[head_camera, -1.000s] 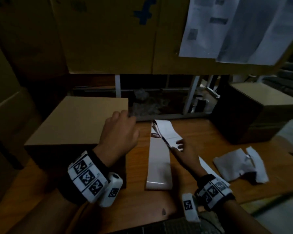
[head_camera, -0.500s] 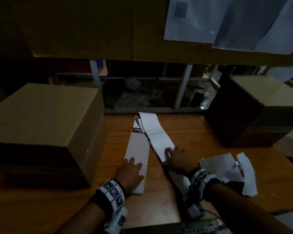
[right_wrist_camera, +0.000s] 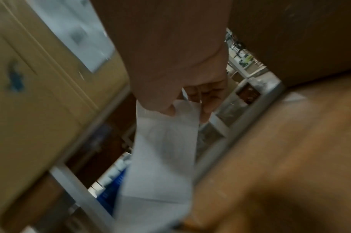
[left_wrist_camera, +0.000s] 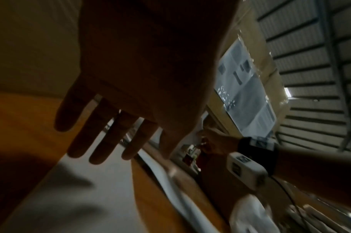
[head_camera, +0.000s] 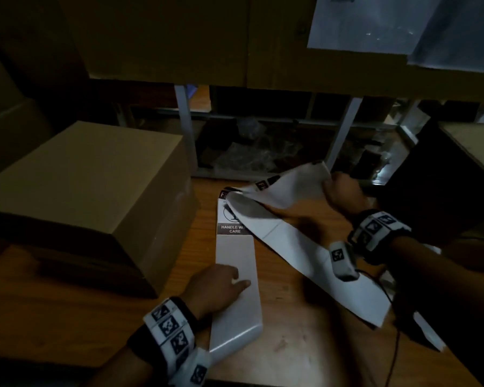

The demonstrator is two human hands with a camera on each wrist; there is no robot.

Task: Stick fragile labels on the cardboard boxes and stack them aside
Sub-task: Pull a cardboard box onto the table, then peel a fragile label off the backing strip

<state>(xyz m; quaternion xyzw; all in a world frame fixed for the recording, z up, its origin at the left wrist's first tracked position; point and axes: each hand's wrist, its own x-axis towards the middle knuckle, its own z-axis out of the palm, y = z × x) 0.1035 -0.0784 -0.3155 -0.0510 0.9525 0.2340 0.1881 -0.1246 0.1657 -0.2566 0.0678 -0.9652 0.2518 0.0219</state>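
Dim scene, wooden table (head_camera: 291,331).

L hand (head_camera: 215,289): palm down on label strip (head_camera: 236,275), fingers straight and slightly spread, pressing strip flat near its middle. L-wrist view confirms: fingers (left_wrist_camera: 102,138) extended, nothing gripped.

Label strip: long, white, laid lengthwise on table, just right of cardboard box (head_camera: 87,196). Far end shows printed "HANDLE WITH CARE" label (head_camera: 232,229).

R hand (head_camera: 338,194): raised above table near far edge, thumb and fingers pinching corner of label sheet (head_camera: 288,188). R-wrist view: sheet (right_wrist_camera: 166,149) hangs from pinch, blurred. Sheet lifted, curved, printed symbols along its edge; its far-left corner meets top of strip. Peeled label or backing: cannot tell.

Loose backing paper (head_camera: 319,263): long white piece running diagonally from strip top toward near-right table edge, under R wrist.

Cardboard box: closed, plain top, standing on table at left, apart from L hand. Second box (head_camera: 442,185) at right, mostly in shadow, behind R wrist.
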